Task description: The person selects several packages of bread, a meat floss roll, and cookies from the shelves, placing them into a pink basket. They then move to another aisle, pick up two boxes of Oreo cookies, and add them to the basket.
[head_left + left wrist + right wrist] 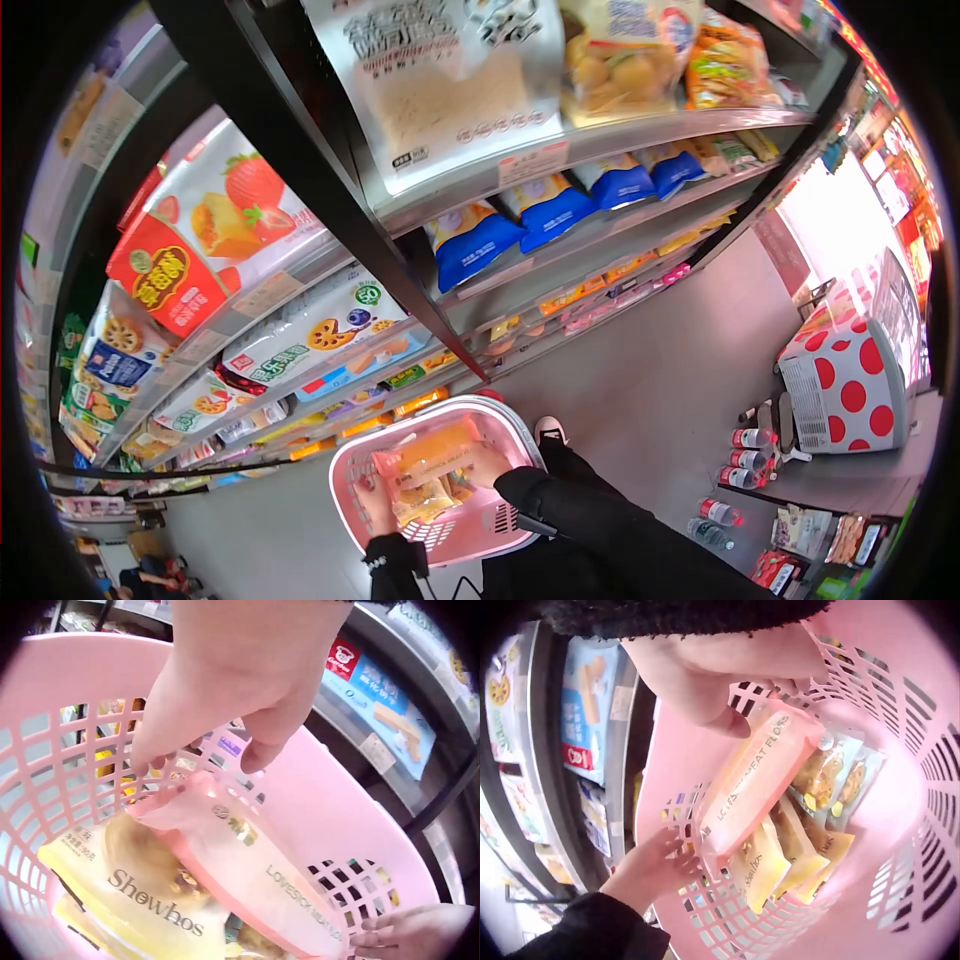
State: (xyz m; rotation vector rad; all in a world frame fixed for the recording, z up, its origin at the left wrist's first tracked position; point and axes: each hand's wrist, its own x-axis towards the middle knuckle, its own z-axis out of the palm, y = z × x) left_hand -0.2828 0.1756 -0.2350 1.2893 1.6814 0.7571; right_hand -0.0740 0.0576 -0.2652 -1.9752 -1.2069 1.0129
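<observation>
A pink shopping basket holds a long pink packet, lying across several yellow-edged packets. Blue-edged packets lie beside them in the right wrist view. My left hand is at one end of the pink packet, fingers spread and slightly bent. At its other end is my right hand, thumb extended near the wrapper. Whether either hand touches the packet is unclear.
Shelves of packaged snacks rise ahead and to the left, close to the basket. Grey floor extends to the right. Further right are a red-dotted box, bottles and more packets. A shoe shows beyond the basket.
</observation>
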